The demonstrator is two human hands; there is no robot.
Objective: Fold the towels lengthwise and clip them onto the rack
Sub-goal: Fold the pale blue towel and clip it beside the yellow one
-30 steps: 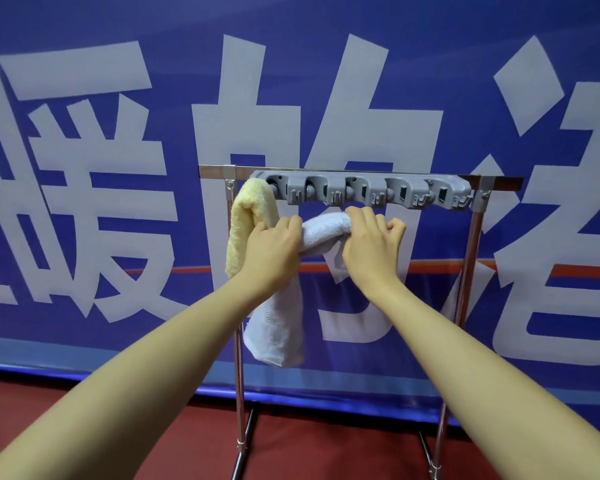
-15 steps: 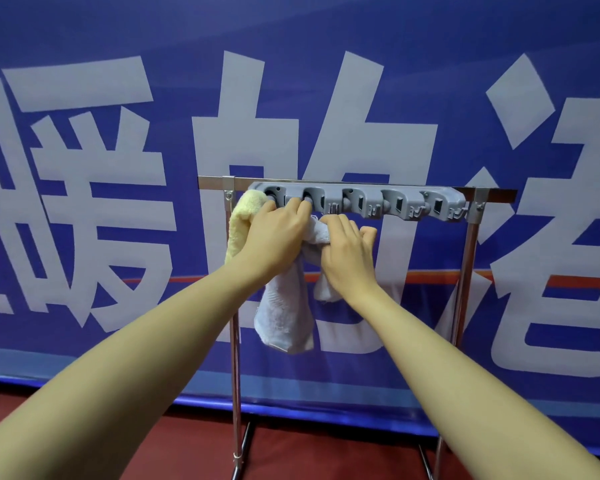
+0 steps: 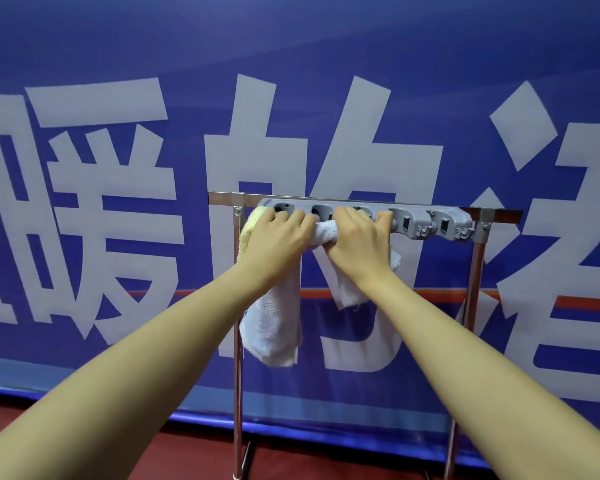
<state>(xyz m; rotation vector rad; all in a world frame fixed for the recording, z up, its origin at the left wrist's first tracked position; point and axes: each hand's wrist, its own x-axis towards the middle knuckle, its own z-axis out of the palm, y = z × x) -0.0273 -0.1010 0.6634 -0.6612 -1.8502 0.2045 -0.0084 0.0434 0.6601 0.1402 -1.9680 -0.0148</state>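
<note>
A grey clip strip [image 3: 430, 223] with several clips is mounted on the top bar of a metal rack [image 3: 477, 271]. A yellow towel [image 3: 248, 233] hangs from its leftmost clip, mostly hidden behind my left hand. Both hands grip a folded white towel [image 3: 272, 327] and hold its bunched middle up against the clips. My left hand [image 3: 278, 242] grips it at the left, my right hand [image 3: 357, 247] at the right. The towel's two ends hang below my hands, the left one longer. My fingers hide whether a clip holds the towel.
Behind the rack hangs a blue banner [image 3: 291, 81] with large white characters and a red stripe. The rack's two metal legs [image 3: 237, 393] stand on a dark red floor [image 3: 187, 459]. The two rightmost clips of the strip hold nothing.
Both hands have lifted the white towel from below the strip up to the clips. My right hand has moved right, stretching the bunched towel along the strip.
</note>
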